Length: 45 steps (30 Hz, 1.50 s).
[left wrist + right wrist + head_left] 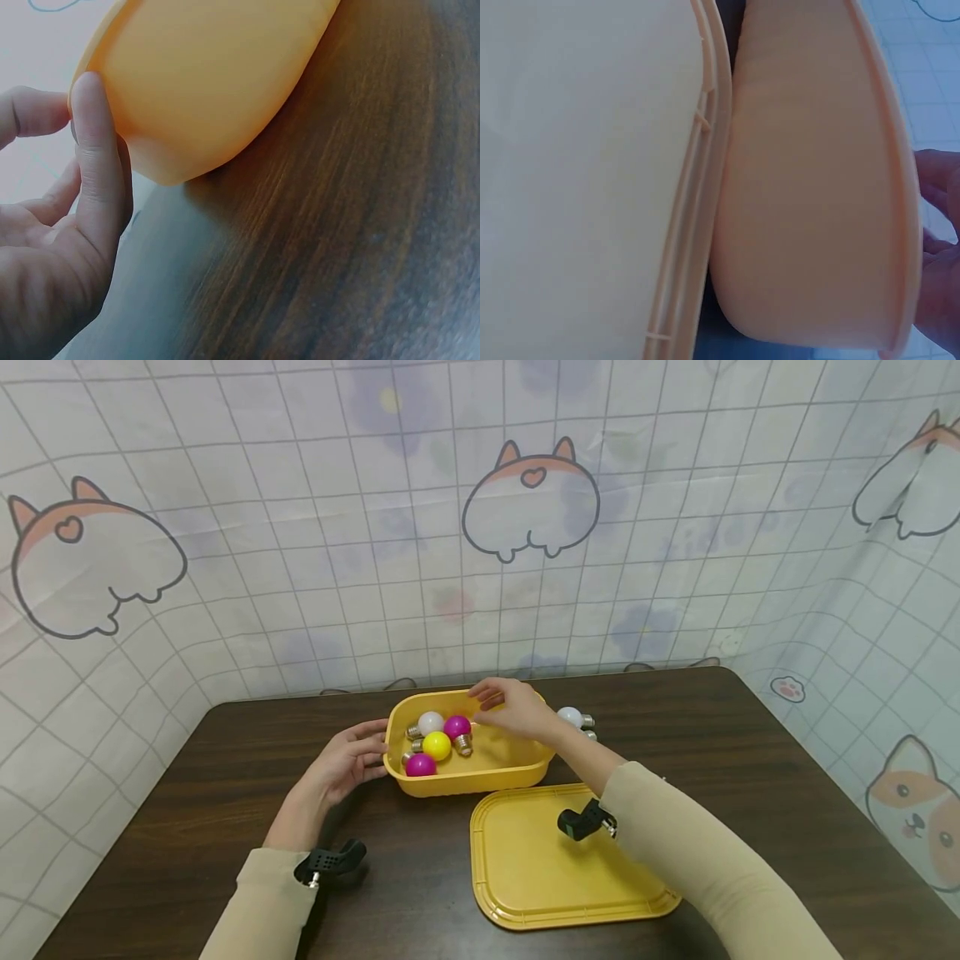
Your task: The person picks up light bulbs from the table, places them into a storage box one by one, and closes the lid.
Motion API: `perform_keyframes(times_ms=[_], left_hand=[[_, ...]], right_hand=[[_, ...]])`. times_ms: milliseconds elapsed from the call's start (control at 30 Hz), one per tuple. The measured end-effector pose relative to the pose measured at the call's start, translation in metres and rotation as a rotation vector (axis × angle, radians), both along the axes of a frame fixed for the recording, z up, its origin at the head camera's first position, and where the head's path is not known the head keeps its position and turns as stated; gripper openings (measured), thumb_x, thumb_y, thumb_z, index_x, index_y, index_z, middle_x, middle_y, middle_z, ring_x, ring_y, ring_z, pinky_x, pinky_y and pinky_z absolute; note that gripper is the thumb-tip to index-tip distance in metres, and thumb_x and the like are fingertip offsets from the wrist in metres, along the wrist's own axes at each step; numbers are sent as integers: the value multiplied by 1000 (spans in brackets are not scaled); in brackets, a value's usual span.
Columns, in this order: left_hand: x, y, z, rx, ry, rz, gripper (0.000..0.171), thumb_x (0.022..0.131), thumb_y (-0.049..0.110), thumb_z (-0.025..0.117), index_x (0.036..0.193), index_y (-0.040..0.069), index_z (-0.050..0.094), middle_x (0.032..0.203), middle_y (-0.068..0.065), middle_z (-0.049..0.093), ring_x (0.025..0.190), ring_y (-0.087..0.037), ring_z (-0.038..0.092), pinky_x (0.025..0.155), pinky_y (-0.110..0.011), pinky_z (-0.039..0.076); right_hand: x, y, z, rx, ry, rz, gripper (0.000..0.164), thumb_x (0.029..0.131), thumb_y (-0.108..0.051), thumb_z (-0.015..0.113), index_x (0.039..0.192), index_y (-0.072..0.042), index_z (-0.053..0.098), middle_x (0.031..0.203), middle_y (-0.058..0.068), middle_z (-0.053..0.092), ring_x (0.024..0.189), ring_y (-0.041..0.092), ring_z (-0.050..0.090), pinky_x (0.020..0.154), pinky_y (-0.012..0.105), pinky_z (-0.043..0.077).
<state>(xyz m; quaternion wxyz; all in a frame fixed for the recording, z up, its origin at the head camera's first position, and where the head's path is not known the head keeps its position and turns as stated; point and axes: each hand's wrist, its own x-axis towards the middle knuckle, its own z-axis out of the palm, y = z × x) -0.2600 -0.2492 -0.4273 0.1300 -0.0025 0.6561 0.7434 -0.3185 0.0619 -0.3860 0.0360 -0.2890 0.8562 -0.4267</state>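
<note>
A deep yellow bin (468, 782) stands on the table with several light bulbs inside. Among them are a yellow bulb (437, 745), a white bulb (431, 723), a magenta bulb (457, 727) and another magenta bulb (420, 766). My left hand (347, 758) touches the bin's left end, with thumb and fingertips at the rim in the left wrist view. Over the bin's right part is my right hand (513, 708), its fingers loosely bent, with no bulb visible in them. The right wrist view shows only part of that hand (939, 247), beyond the bin's rim.
A flat yellow lid (555, 860) lies in front of the bin, under my right forearm. Right of the bin, a white bulb (570, 717) and part of another lie on the dark wooden table (187, 827). A patterned wall covering (360, 610) rises behind the table.
</note>
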Motion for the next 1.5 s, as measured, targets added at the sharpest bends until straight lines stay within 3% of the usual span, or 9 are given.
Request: perform_keyframes(times_ms=[500,833,1100,1500], left_hand=[[1,0,0,-6,15,3,56,103,0,53,154,-4,32,154,-29,40,95,-17,71,81,-31,61],[2,0,-2,-3,9,9,56,102,0,55,154,-3,33,152,-28,43,92,-15,71,80,-29,61],[2,-1,-2,2,12,5,57,102,1,56,154,-3,32,151,-27,44,93,-16,71,80,-30,61],[3,0,-2,11,6,7,56,102,0,56,153,-3,33,151,-28,44,93,-16,71,79,-29,61]], right_hand=[[9,24,21,-11,34,3,32,98,-11,72,129,-5,66,128,13,67,115,27,65,97,38,55],[13,44,23,-47,38,24,30,98,-14,72,127,-5,67,126,17,67,112,27,66,95,39,56],[16,58,23,-71,37,10,28,99,-16,71,126,-6,68,121,10,68,108,25,66,91,38,58],[22,77,29,-98,17,-14,33,101,-18,68,131,-6,65,128,16,65,114,28,63,89,45,57]])
